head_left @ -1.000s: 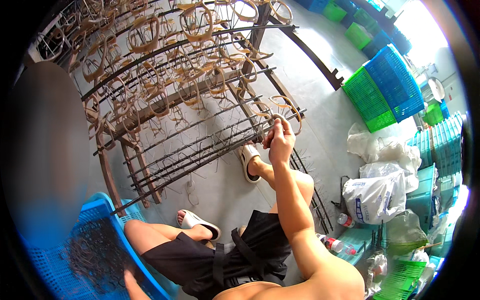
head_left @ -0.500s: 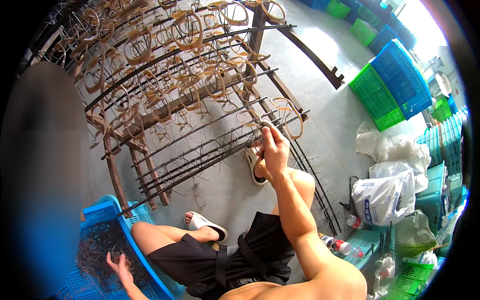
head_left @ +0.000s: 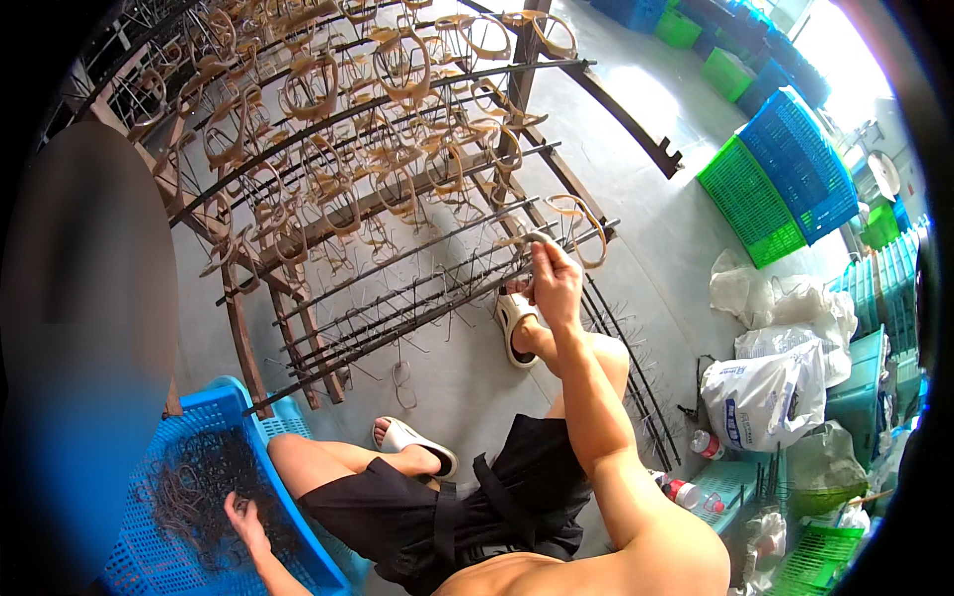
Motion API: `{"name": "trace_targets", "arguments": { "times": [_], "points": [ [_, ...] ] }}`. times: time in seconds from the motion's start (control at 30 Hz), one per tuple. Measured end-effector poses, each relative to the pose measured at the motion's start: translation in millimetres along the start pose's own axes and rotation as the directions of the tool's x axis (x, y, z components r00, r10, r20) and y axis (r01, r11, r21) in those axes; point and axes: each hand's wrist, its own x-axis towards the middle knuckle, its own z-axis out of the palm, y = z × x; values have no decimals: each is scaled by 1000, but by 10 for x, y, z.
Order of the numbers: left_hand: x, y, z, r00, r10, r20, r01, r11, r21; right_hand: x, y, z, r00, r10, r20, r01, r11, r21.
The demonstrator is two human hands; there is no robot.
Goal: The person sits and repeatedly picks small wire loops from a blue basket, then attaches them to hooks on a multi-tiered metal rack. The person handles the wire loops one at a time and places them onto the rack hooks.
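Note:
My right hand (head_left: pixel 556 283) is raised at the near right corner of a metal rack (head_left: pixel 363 372). Its thumb and fingers pinch a small grey-brown curved piece (head_left: pixel 538 238). Just beyond hangs a tan oval loop (head_left: pixel 596 260), and many similar loops fill the rack's upper bars. Thin wire hooks line the lower bars. Low on the left, my left hand (head_left: pixel 245 519) hovers over or touches a tangle of dark thin loops (head_left: pixel 189 487) inside a blue basket (head_left: pixel 231 399). Its fingers are slightly curled and apart, with nothing visible between them.
A blurred person (head_left: pixel 89 397) is close at the left. Hook-lined rods (head_left: pixel 636 382) lean right of my knee. Farther right are a stacked blue-green crate (head_left: pixel 760 194), white plastic bags (head_left: pixel 765 392) and bottles (head_left: pixel 681 492). My sandalled feet are on the grey floor under the rack.
My left hand has shifted slightly up and right over the dark loops. My right hand stays pinched near the rack corner, moved slightly right. The view has shifted a little.

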Motion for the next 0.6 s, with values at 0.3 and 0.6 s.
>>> {"name": "trace_targets", "arguments": {
  "times": [0.3, 0.6],
  "points": [
    [-95, 115, 135, 998, -30, -57, 38, 989, 144, 68, 41, -28, 990, -96, -101, 85, 991, -106],
    [-113, 16, 76, 940, 29, -340, 134, 886, 444, 34, -19, 84, 972, -198, -130, 150, 939, -310]
  ]
}}
